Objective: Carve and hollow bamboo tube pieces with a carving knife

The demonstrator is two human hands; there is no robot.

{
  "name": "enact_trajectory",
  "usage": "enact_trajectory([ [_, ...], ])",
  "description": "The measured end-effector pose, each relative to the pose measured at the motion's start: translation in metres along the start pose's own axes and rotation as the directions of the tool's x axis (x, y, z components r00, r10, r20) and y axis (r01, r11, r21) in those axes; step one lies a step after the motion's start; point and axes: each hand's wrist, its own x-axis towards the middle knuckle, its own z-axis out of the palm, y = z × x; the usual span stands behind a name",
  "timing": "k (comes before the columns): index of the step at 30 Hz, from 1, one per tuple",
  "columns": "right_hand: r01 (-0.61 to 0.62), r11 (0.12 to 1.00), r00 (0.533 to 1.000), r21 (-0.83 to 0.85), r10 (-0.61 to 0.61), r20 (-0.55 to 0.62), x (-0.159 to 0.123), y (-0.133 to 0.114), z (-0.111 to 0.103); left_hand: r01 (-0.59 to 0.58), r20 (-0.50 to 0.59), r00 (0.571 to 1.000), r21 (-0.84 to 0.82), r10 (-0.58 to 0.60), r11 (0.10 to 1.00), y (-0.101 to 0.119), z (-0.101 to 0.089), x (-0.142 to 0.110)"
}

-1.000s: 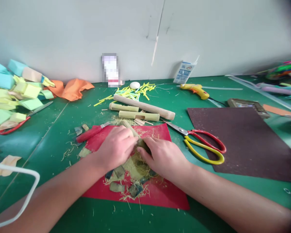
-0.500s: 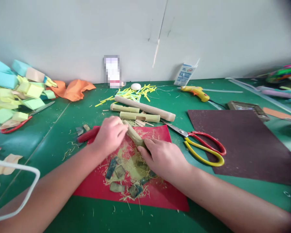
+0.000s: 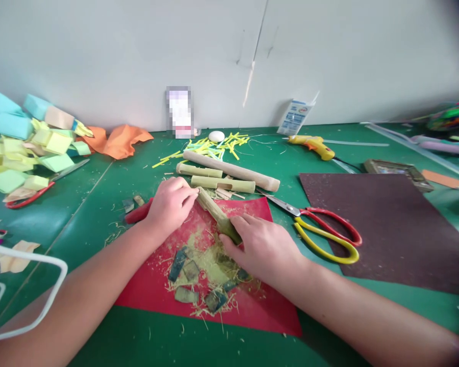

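Note:
A pale green bamboo tube [image 3: 213, 208] lies slantwise over a red sheet [image 3: 145, 278], with a cut notch along its side. My right hand [image 3: 262, 242] is wrapped round its near end, thumb underneath. At the far end, the fingertips of my left hand [image 3: 174, 204] pinch the tube's rim. A red handle-like piece [image 3: 138, 211] sticks out beside my left wrist; its other end is hidden. Dark green bamboo chips [image 3: 191, 271] and fine shavings are scattered on the sheet below my hands.
Two cut bamboo pieces [image 3: 222, 184] and a wooden stick [image 3: 233, 171] lie beyond. Scissors [image 3: 325, 229] rest at right, partly on a brown sheet [image 3: 378, 229]. A yellow glue gun [image 3: 313, 147], yellow strips [image 3: 237, 140] and foam blocks [image 3: 13, 153] are farther back.
My left hand has shifted slightly off the tube's far end, showing more of its rim. The tube's near end sits a little lower, with my right hand still on it.

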Motion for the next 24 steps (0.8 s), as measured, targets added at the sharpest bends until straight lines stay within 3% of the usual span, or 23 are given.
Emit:
enact_trajectory([
  [6, -0.015, 1.0, 1.0, 0.013, 0.015, 0.019, 0.001, 0.001, -0.003, -0.11, 0.124, 0.985, -0.082, 0.12, 0.99, 0.021, -0.001, 0.001],
  [10, -0.011, 1.0, 1.0, 0.018, 0.011, 0.009, 0.001, 0.001, -0.001, -0.027, 0.03, 0.999, -0.044, 0.028, 0.999, 0.016, 0.001, 0.003],
  [15, -0.012, 1.0, 0.999, 0.022, 0.011, 0.032, 0.0, 0.001, 0.0, -0.11, 0.11, 0.987, -0.057, 0.116, 0.992, 0.015, 0.002, 0.0],
  [20, -0.042, 0.999, 0.998, 0.035, 0.041, 0.042, 0.002, 0.001, -0.002, -0.047, 0.04, 0.998, 0.02, 0.046, 0.999, 0.009, 0.004, 0.001],
  [24, -0.03, 0.999, 0.999, 0.04, 0.029, 0.043, 0.002, 0.001, -0.002, -0.094, 0.091, 0.992, 0.026, 0.092, 0.995, 0.008, 0.004, 0.001],
])
